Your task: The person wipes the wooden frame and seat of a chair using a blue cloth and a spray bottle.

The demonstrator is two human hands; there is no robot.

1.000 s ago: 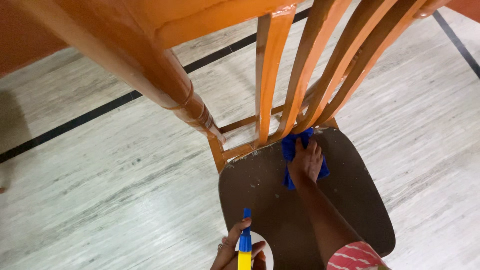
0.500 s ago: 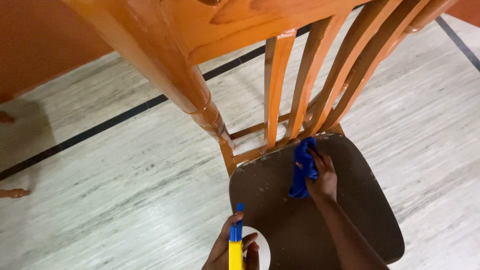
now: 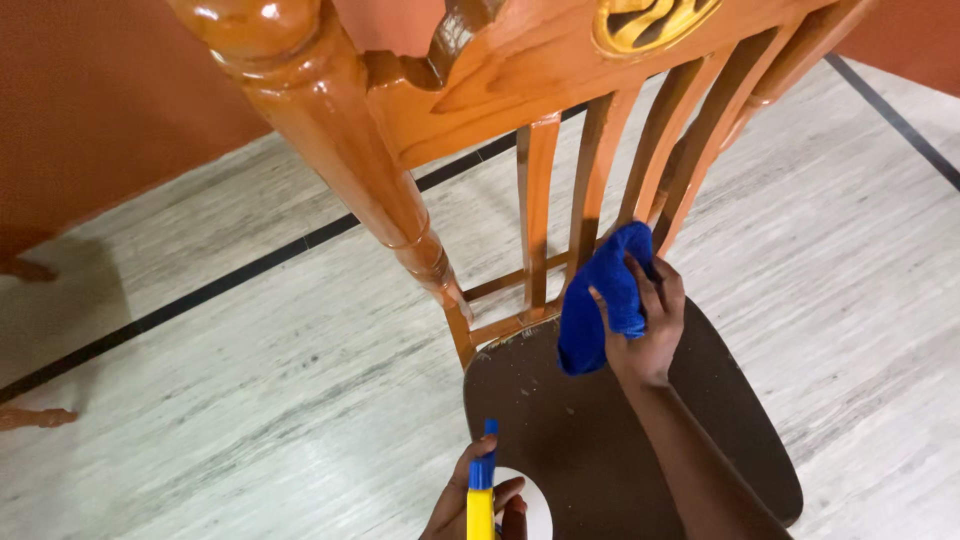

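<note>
My right hand (image 3: 650, 325) grips a bunched blue cloth (image 3: 600, 300) and holds it just above the back of the dark brown chair seat (image 3: 700, 420), close to the orange wooden slats (image 3: 590, 190) of the chair back. My left hand (image 3: 480, 505) sits at the bottom edge of the view, closed around a yellow spray bottle with a blue nozzle (image 3: 482, 485) that points up toward the seat's front. The glossy turned post (image 3: 360, 170) of the chair back rises toward the camera.
Pale streaked floor tiles (image 3: 250, 400) with black seam lines surround the chair. An orange-brown wall (image 3: 100, 110) fills the upper left. Another wooden furniture foot (image 3: 35, 417) shows at the left edge.
My right hand has lifted the blue cloth off the seat's back edge and raised it toward the slats. The view has tilted, showing more of the chair's top rail. The left hand holds still.
</note>
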